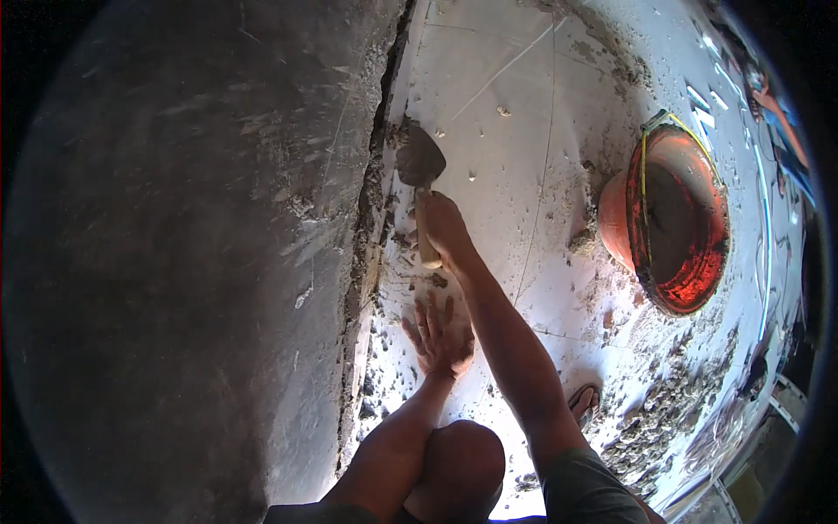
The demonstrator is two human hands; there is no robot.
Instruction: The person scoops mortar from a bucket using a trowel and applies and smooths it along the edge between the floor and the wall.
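Observation:
My right hand (443,229) is wrapped around the pale wooden handle of a trowel (421,157). Its grey blade lies along the gap at the foot of the dark wall, and smeared mortar (407,133) shows at its far edge. Nearer to me, my left hand (439,339) rests flat on the pale tiled floor with its fingers spread, holding nothing. Crumbs of mortar lie about both hands and along the rough joint (360,236).
A red bucket (615,218) with a yellow handle and grey mix inside stands at the right. The dark wall (192,244) fills the left side. Loose rubble (663,410) is scattered near my sandalled foot (584,404). Another person's arm (777,113) shows at the far right.

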